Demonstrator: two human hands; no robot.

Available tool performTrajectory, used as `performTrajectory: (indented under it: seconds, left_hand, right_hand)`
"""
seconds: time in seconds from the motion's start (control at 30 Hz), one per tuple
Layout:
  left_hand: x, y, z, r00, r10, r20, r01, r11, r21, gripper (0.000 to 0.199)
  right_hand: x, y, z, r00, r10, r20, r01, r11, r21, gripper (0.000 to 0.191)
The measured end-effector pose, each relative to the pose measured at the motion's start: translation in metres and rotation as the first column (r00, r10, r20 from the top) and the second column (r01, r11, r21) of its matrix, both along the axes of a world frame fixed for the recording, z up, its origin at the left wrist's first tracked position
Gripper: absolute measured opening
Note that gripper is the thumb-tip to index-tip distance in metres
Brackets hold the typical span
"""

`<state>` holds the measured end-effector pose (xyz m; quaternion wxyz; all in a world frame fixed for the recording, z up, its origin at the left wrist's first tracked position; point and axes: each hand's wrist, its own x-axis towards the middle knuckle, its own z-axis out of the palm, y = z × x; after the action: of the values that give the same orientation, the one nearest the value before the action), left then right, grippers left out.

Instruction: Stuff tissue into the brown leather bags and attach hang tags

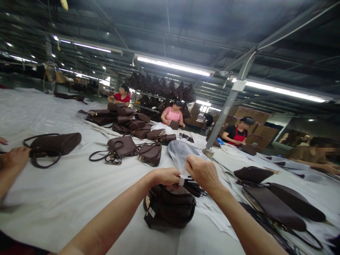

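A dark brown handbag (172, 209) stands upright on the white-covered table in front of me, with a black tag (152, 212) on its left side. My left hand (168, 176) is closed just above the handbag's top; its fingertips are partly hidden, beside a small white strip (182, 181). My right hand (201, 170) is closed on the gathered end of a clear plastic bag (179, 150), which puffs out beyond both hands. Under my right hand lie dark straps (195, 187); I cannot tell what they belong to.
Another person's hand (16, 157) touches a brown handbag (55, 145) at left. Brown handbags (130, 120) are piled farther back. More brown bags (276, 205) lie at right, near white paper sheets (215, 216). A metal post (225, 106) rises behind the table. Several co-workers sit beyond.
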<state>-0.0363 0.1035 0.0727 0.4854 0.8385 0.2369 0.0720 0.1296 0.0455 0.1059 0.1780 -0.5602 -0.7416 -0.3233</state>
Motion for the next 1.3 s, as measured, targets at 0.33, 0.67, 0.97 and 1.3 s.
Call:
performTrajectory:
  seconds: [0.33,0.67,0.97,1.3]
  left_hand:
    - [-0.006,-0.001,0.022,0.994,-0.047,0.096,0.039,0.996,0.082,0.046]
    - [0.014,-0.005,0.007,0.998,-0.054,0.012,0.051,0.986,0.158,0.019]
    - [0.006,-0.003,0.027,0.953,-0.030,0.303,-0.022,0.985,0.169,0.035]
    - [0.025,-0.018,0.002,0.990,0.031,0.136,-0.068,0.958,0.279,0.043]
  right_hand:
    - [-0.003,0.003,0.013,0.491,-0.049,-0.870,-0.461,0.833,-0.307,0.013]
    - [-0.021,0.016,0.020,0.273,-0.082,-0.959,-0.569,0.789,-0.229,0.021]
    - [-0.016,0.016,0.034,0.258,-0.051,-0.965,-0.543,0.818,-0.188,0.026]
    - [-0.047,0.014,0.033,0.152,0.096,-0.984,-0.615,0.788,-0.018,0.012]
